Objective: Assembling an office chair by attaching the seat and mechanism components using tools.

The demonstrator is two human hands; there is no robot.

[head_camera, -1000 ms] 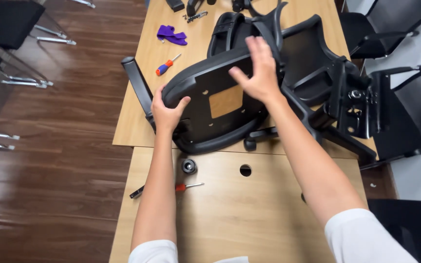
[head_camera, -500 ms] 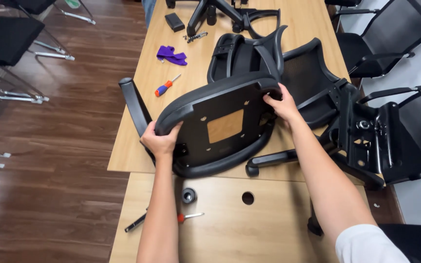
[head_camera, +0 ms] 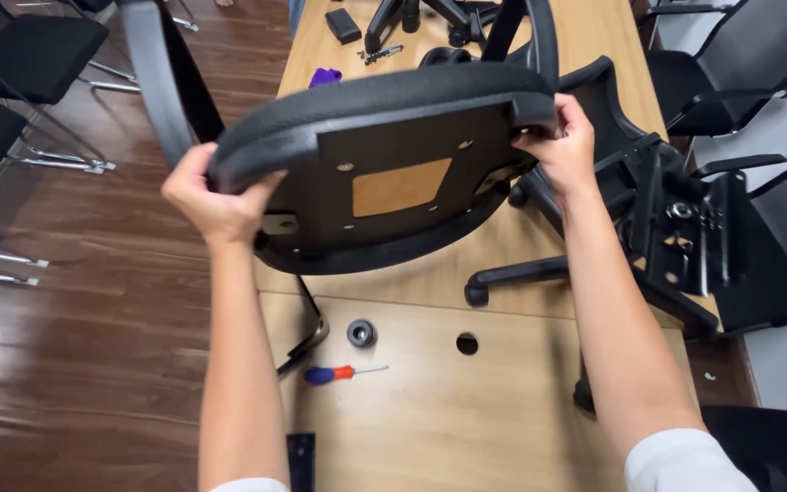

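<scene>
I hold a black office-chair seat (head_camera: 384,173) up off the wooden table (head_camera: 430,401), its underside facing me with a bare wood patch in the middle. My left hand (head_camera: 216,196) grips the seat's left edge. My right hand (head_camera: 562,146) grips its right edge. A black armrest (head_camera: 161,73) sticks up from the seat's left side.
A screwdriver with a blue and orange handle (head_camera: 339,374) and a black grommet (head_camera: 361,333) lie on the table below the seat. More black chair parts (head_camera: 676,228) lie at the right, a star base (head_camera: 421,14) at the far end. Black chairs (head_camera: 20,55) stand on the floor at left.
I have lifted the seat off the table and towards me, with both hands still on its edges. The armrest now points upward at the left.
</scene>
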